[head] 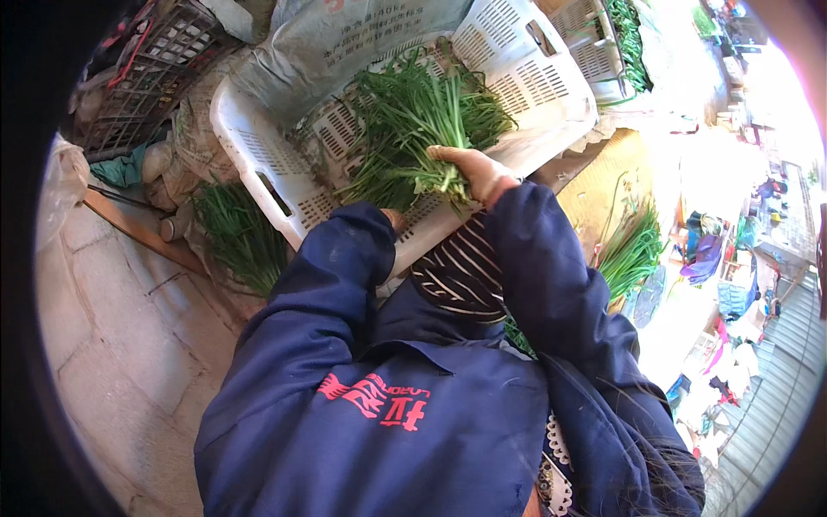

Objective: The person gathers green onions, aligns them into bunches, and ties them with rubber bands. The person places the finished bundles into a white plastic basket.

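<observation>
My right hand (481,171) grips a bunch of long-leaved greens (446,123), possibly garlic chives, by its pale stem ends. The bunch lies over more loose greens (381,116) inside a white perforated plastic crate (565,106). Its leaves point toward the far side of the crate. At the crate's near edge, below the held stems, is my left hand (393,220). The dark blue sleeve covers most of it, so its fingers and anything in them are hidden.
A woven sack (310,71) drapes over the crate's far left side. More greens lie left (239,232) and right (630,249). A dark plastic crate (155,84) leans at upper left. Another pale crate (575,32) stands at upper right, beside a yellowish board (607,184).
</observation>
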